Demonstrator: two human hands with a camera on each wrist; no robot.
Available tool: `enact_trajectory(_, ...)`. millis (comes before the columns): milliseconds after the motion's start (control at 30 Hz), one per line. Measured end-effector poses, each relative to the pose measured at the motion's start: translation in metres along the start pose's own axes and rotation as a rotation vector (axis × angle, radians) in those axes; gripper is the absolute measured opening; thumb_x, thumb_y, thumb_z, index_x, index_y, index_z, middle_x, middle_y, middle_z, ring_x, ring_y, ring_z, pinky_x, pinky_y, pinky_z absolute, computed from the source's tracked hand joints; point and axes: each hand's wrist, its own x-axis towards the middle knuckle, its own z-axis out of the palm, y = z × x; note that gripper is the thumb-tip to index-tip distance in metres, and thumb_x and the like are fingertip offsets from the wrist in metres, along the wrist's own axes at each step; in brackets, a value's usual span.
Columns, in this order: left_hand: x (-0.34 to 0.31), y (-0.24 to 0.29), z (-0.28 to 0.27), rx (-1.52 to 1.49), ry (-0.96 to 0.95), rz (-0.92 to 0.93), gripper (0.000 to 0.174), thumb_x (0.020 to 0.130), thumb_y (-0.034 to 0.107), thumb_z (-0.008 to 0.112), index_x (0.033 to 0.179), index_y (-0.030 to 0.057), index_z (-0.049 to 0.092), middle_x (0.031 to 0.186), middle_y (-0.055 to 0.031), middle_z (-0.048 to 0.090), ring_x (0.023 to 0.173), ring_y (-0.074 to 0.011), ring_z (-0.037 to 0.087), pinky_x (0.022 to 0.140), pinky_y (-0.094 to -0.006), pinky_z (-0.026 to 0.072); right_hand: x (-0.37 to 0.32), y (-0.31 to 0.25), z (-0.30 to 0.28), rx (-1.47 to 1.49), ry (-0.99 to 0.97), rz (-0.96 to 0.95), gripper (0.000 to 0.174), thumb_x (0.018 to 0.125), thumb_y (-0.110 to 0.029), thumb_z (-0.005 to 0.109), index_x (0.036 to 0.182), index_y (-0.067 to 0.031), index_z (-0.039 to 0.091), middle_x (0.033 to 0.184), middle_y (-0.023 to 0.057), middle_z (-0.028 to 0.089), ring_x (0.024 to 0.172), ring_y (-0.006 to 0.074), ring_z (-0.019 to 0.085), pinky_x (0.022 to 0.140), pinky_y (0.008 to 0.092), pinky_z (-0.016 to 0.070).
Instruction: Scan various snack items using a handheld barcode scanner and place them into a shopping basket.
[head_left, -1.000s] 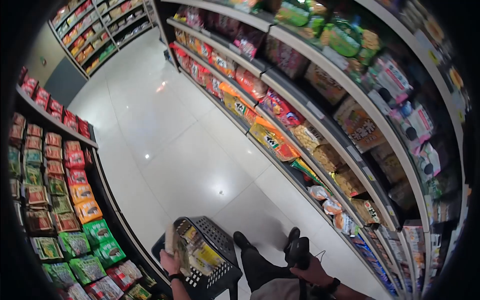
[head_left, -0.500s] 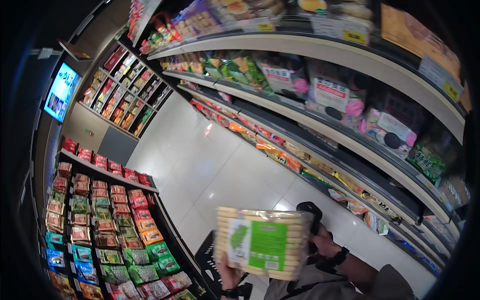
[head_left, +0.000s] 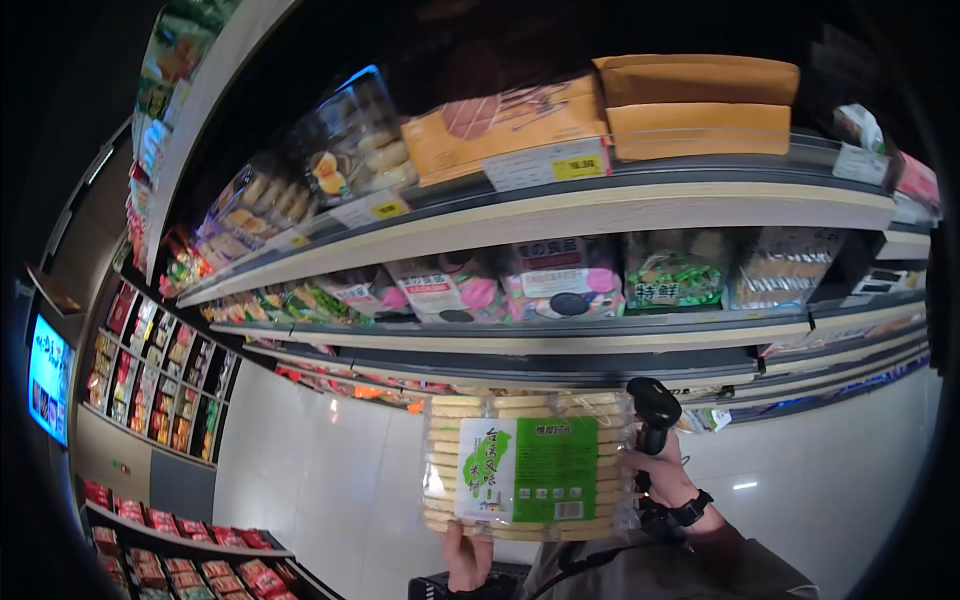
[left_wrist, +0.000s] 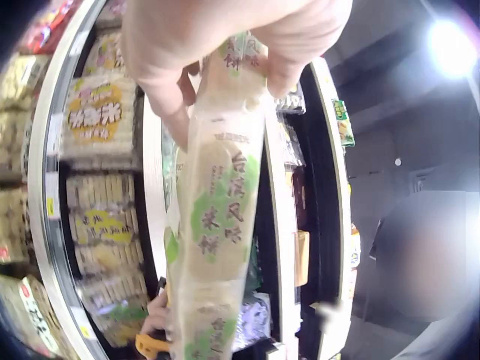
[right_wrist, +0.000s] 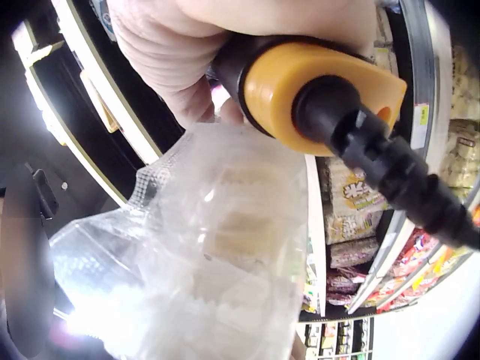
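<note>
A clear plastic pack of rice crackers (head_left: 445, 440) with a white and green label is held up in front of me in the head view. My left hand (head_left: 467, 562) grips its lower left edge. Seen in the left wrist view, thumb and fingers of this hand (left_wrist: 232, 45) pinch the narrow side of the pack (left_wrist: 217, 187). My right hand (head_left: 665, 478) holds a black barcode scanner (head_left: 655, 402) at the pack's right edge. In the right wrist view its fingers curl round the scanner's orange and black handle (right_wrist: 270, 94), close to the pack's crinkled clear end (right_wrist: 247, 210).
Long shelves run across ahead, with orange bags (head_left: 700, 128), pink and white packs (head_left: 565, 285) and price tags (head_left: 580, 167). Below them is a pale tiled floor (head_left: 320, 470). Red packets (head_left: 190, 525) line a display at lower left, near a lit screen (head_left: 50, 375).
The pack has come up from the basket in my left hand and turned its label side upright towards me. The scanner has moved beside it. My view has swung up and right towards the shelves.
</note>
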Motion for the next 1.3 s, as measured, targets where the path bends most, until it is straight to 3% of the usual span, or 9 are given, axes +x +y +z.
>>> enact_trajectory(133, 0.009, -0.007, 0.012, -0.196, -0.127, -0.389, 0.064, 0.089, 0.042, 0.063, 0.139, 0.0099, 0.040, 0.134, -0.0069, 0.052, 0.124, -0.0265, 0.049, 0.104, -0.0497, 0.0380, -0.003, -0.003, -0.004, 0.067, -0.041, -0.096, 0.051, 0.070, 0.011, 0.071, 0.115, -0.0033, 0.051, 0.079, -0.0013, 0.057, 0.064, 0.0089, 0.056, 0.056, 0.0230, 0.0460)
enact_trajectory(533, -0.031, -0.004, 0.019, 0.029, -0.163, -0.117, 0.064, 0.091, 0.039, 0.060, 0.143, 0.0096, 0.035, 0.141, -0.0087, 0.046, 0.127, -0.0280, 0.047, 0.107, -0.0482, 0.0349, -0.021, -0.031, -0.014, 0.011, -0.108, -0.007, 0.042, 0.072, 0.009, 0.070, 0.108, -0.0034, 0.053, 0.084, 0.0024, 0.059, 0.059, 0.0108, 0.056, 0.052, 0.0257, 0.0453)
enact_trajectory(700, -0.073, -0.013, -0.038, -0.029, -0.275, -0.564, 0.075, 0.091, 0.043, 0.059, 0.149, 0.0123, 0.021, 0.150, -0.0132, 0.033, 0.131, -0.0384, 0.040, 0.099, -0.0639, 0.0374, -0.024, -0.051, -0.021, -0.085, -0.136, -0.030, 0.041, 0.071, 0.010, 0.068, 0.108, -0.0041, 0.055, 0.084, 0.0005, 0.058, 0.065, 0.0097, 0.057, 0.054, 0.0241, 0.0455)
enact_trajectory(800, -0.107, -0.038, -0.041, -0.017, 0.061, -0.339, 0.068, 0.092, 0.047, 0.056, 0.140, 0.0043, 0.035, 0.124, -0.0275, 0.054, 0.097, -0.0429, 0.063, 0.085, -0.0525, 0.0534, -0.026, -0.055, -0.020, -0.063, -0.150, -0.043, 0.042, 0.072, 0.010, 0.070, 0.109, -0.0030, 0.055, 0.077, 0.0004, 0.058, 0.057, 0.0095, 0.055, 0.051, 0.0235, 0.0452)
enact_trajectory(833, -0.098, -0.028, -0.025, -0.122, -0.191, -0.278, 0.075, 0.091, 0.043, 0.058, 0.149, 0.0149, 0.021, 0.151, -0.0126, 0.032, 0.133, -0.0399, 0.037, 0.096, -0.0725, 0.0343, -0.027, -0.060, -0.015, -0.149, -0.164, 0.002, 0.039, 0.074, 0.008, 0.069, 0.109, -0.0021, 0.054, 0.079, 0.0011, 0.059, 0.056, 0.0095, 0.055, 0.050, 0.0235, 0.0454)
enact_trajectory(1000, -0.097, -0.003, 0.040, -0.028, -0.158, 0.001, 0.072, 0.090, 0.040, 0.061, 0.148, 0.0171, 0.025, 0.150, -0.0093, 0.034, 0.134, -0.0387, 0.035, 0.100, -0.0739, 0.0298, -0.036, -0.060, -0.009, -0.200, -0.217, -0.015, 0.030, 0.084, -0.003, 0.064, 0.111, 0.0028, 0.052, 0.078, 0.0084, 0.063, 0.050, 0.0109, 0.054, 0.048, 0.0244, 0.0460)
enact_trajectory(1133, -0.063, 0.012, 0.003, 0.034, -0.176, 0.222, 0.068, 0.090, 0.034, 0.061, 0.147, 0.0180, 0.028, 0.151, -0.0061, 0.031, 0.137, -0.0348, 0.031, 0.103, -0.0732, 0.0271, -0.074, -0.072, -0.026, 0.094, -0.585, 0.343, 0.032, 0.083, -0.009, 0.066, 0.111, -0.0001, 0.055, 0.090, 0.0082, 0.066, 0.060, 0.0140, 0.061, 0.055, 0.0264, 0.0496)
enact_trajectory(1233, -0.035, 0.023, -0.013, -0.066, -0.162, 0.260, 0.070, 0.088, 0.037, 0.065, 0.146, 0.0185, 0.031, 0.148, -0.0058, 0.037, 0.137, -0.0354, 0.032, 0.102, -0.0741, 0.0272, -0.112, -0.091, -0.012, -0.761, -0.836, 0.167, 0.040, 0.081, -0.028, 0.074, 0.110, -0.0045, 0.059, 0.090, 0.0053, 0.067, 0.083, 0.0148, 0.064, 0.071, 0.0283, 0.0522)
enact_trajectory(1300, -0.023, 0.033, -0.017, -0.052, -0.164, 0.286, 0.073, 0.087, 0.039, 0.065, 0.146, 0.0162, 0.030, 0.149, -0.0077, 0.035, 0.136, -0.0375, 0.031, 0.102, -0.0737, 0.0275, -0.129, -0.088, 0.008, -0.518, -0.933, 0.135, 0.045, 0.086, -0.029, 0.070, 0.119, -0.0019, 0.054, 0.089, 0.0069, 0.066, 0.077, 0.0143, 0.061, 0.066, 0.0280, 0.0483)
